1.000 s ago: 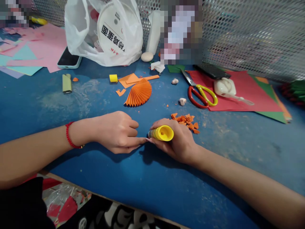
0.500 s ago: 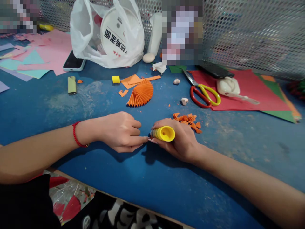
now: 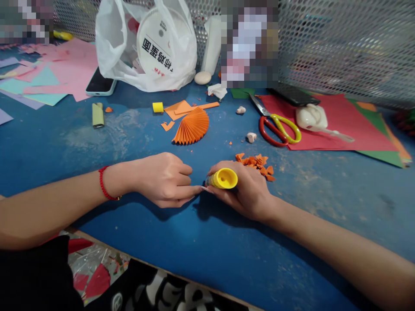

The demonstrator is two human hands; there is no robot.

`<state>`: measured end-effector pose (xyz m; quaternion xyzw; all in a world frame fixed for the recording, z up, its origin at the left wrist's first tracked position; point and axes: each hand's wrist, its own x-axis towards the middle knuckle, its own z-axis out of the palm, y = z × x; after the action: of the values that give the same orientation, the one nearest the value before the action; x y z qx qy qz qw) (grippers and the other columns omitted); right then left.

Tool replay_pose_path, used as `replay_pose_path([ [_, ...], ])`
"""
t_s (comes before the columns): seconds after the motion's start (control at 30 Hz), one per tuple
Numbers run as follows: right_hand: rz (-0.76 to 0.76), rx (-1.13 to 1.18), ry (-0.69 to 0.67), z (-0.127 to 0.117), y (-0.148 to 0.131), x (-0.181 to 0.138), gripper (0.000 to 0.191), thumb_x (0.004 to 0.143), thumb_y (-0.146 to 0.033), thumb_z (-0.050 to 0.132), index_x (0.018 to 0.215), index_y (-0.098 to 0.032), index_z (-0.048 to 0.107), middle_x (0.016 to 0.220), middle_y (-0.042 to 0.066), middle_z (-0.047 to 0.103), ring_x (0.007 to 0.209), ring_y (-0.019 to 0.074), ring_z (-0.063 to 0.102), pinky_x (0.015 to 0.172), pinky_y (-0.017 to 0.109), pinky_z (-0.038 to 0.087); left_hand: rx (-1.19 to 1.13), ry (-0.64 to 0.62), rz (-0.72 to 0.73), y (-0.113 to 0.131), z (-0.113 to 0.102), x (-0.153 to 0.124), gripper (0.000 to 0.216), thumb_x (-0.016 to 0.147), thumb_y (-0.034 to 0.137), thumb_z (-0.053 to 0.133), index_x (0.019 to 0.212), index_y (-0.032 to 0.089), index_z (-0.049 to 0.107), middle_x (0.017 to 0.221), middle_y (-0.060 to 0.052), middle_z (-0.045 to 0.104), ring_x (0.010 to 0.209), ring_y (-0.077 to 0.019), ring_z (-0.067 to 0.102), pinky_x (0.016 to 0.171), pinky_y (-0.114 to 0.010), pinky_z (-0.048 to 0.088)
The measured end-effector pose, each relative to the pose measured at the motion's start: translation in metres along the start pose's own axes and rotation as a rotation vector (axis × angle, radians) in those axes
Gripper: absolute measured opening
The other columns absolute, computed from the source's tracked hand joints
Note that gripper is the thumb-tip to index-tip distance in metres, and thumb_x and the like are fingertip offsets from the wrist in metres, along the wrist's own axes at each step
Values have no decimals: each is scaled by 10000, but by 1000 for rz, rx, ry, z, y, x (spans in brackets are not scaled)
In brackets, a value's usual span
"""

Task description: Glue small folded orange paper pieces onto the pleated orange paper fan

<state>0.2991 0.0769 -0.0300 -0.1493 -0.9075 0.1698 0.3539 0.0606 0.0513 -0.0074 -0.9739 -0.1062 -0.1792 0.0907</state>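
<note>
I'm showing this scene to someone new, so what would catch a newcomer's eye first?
Probably the bright yellow-ended tube in the right hand, just right of the left hand. Beyond the hands, an orange pleated paper fan stands out against the blue tabletop. Farther right, scissors with one red and one yellow handle lie by the left edge of some red paper.

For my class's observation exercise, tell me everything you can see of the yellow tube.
The tube looks like plastic; its yellow, round, hollowed end faces the camera. Its greyish body slants away leftward, partly hidden by the right hand, which grips it over the blue table. Its far tip, near the left hand, is too dark to make out.
</note>
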Motion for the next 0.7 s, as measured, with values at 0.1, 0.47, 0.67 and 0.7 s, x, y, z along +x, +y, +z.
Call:
replay_pose_path([
  [0.1,4,-16,15,-1,0,0,191,917,-268,634,1063,-210,524,919,43,709,765,168,682,665,252,539,1,0,-12,1,-1,1,202,900,257,568,1014,144,692,559,16,579,522,-134,536,445,-300,340],
  [0.47,166,5,349,-5,1,-2,201,889,-325,673,1036,-258,553,823,21,689,664,187,666,569,305,537,161,168,-149,12,0,10,202,903,287,633,731,183,653,473,54,484,462,-94,468,436,-299,272],
  [0.67,201,134,416,-2,6,-3,195,873,-305,701,997,-238,565,844,19,658,695,176,650,630,329,544,155,214,-247,17,1,10,122,902,220,618,972,128,656,550,43,541,503,-96,480,486,-277,271],
  [0.7,193,165,420,-3,6,-2,186,879,-291,695,996,-236,562,839,14,653,680,165,645,619,318,543,146,231,-245,18,1,9,171,899,199,610,1050,129,650,583,40,559,517,-94,490,496,-268,276],
])
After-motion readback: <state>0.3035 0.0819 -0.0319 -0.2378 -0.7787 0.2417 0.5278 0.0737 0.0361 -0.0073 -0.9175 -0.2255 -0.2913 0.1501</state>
